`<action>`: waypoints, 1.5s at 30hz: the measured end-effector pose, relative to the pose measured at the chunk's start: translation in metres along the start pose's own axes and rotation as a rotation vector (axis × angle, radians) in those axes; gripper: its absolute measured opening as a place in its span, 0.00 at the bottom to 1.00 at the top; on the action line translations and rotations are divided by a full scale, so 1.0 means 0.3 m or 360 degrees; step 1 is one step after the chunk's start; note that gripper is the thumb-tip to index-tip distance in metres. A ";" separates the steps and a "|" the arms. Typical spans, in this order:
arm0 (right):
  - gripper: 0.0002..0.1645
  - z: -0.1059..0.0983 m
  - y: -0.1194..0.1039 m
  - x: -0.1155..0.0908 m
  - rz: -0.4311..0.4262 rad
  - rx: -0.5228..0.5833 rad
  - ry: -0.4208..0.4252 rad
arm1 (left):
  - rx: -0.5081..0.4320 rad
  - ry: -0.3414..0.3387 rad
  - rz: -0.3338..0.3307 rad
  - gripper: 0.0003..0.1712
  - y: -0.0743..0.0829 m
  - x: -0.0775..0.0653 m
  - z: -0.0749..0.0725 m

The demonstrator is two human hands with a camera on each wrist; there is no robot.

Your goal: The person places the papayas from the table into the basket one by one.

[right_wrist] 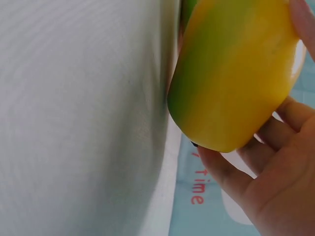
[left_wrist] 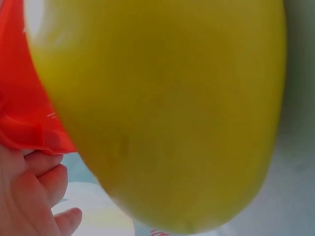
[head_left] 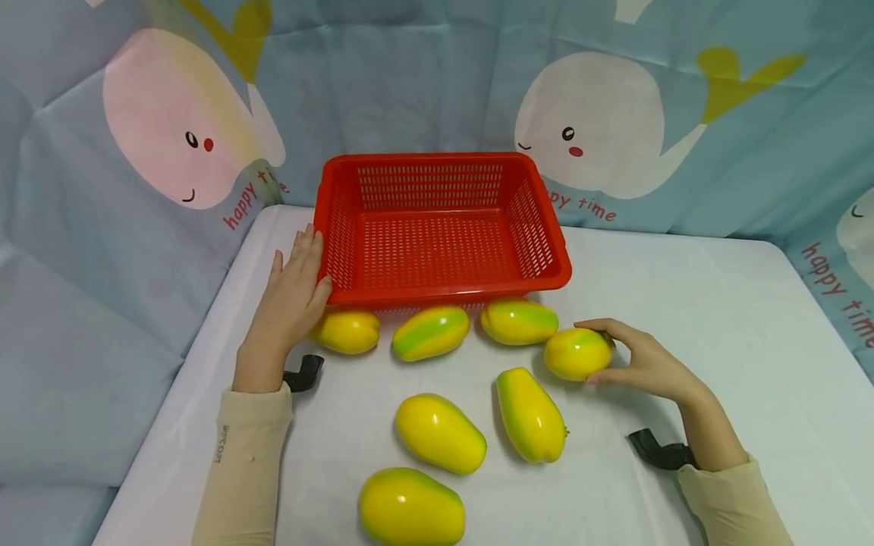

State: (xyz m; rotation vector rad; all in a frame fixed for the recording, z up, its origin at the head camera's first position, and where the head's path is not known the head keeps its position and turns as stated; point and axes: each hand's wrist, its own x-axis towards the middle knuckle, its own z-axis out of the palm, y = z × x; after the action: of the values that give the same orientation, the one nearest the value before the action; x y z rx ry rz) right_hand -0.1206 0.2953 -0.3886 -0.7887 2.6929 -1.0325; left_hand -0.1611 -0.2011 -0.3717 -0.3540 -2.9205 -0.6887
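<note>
A red plastic basket with slotted walls stands at the back of the table. My left hand holds its left rim near the front corner, thumb over the edge and fingers down the outside. Yellow fruit, papaya-like, fills most of the left wrist view. To the right of the basket's front corner, my right hand grips a yellow-green papaya between thumb and fingers. In the right wrist view this papaya shows a green side, with fingers round its far end.
Along the basket's front lie three papayas, among them a green-striped one and one at right. Nearer me are three more, one of them upright in view. A whale-printed curtain hangs behind the white table.
</note>
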 end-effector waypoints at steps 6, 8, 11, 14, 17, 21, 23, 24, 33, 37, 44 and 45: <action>0.39 -0.004 0.005 0.002 0.0006 0.0045 0.0065 | 0.0026 0.0003 0.0010 0.36 -0.001 0.000 -0.008; 0.39 -0.005 0.002 0.004 0.0015 0.0063 0.0075 | 0.0037 -0.0005 0.0009 0.36 -0.001 -0.002 -0.013; 0.38 -0.007 -0.007 0.008 0.0022 0.0077 0.0082 | 0.0044 -0.0012 0.0005 0.36 -0.006 -0.005 -0.017; 0.38 -0.009 -0.015 0.012 0.0011 0.0082 0.0093 | 0.0031 -0.0010 -0.0002 0.36 -0.006 -0.009 -0.020; 0.38 -0.015 -0.021 0.014 0.0000 0.0081 0.0113 | 0.0017 0.0002 -0.0012 0.36 -0.006 -0.013 -0.018; 0.38 -0.023 -0.026 0.012 0.0039 0.0096 0.0161 | 0.0004 0.0013 -0.0013 0.36 -0.004 -0.011 -0.014; 0.38 -0.026 -0.028 0.010 0.0068 0.0105 0.0196 | 0.0004 0.0008 -0.0012 0.36 -0.002 -0.006 -0.011; 0.38 -0.028 -0.029 0.009 0.0081 0.0109 0.0216 | 0.0008 0.0007 -0.0010 0.36 -0.001 -0.004 -0.011; 0.38 -0.048 -0.064 0.024 0.0064 0.0094 0.0334 | 0.0007 0.0032 0.0002 0.36 -0.002 0.000 -0.005; 0.39 -0.067 -0.089 0.043 0.0007 0.0087 0.0395 | -0.0007 0.0044 -0.0001 0.36 -0.002 0.000 -0.001; 0.39 -0.095 -0.143 0.089 -0.0078 0.0081 0.0473 | -0.0019 0.0060 0.0003 0.36 -0.004 0.003 0.001; 0.40 -0.098 -0.149 0.095 -0.0091 0.0080 0.0477 | -0.0019 0.0058 0.0001 0.36 -0.004 0.003 0.001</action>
State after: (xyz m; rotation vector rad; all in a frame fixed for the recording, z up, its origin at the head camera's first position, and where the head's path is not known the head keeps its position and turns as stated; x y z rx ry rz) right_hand -0.1354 0.2693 -0.3357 -0.7595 2.8884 -1.3227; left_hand -0.1624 -0.2018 -0.3724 -0.3395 -2.8829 -0.7054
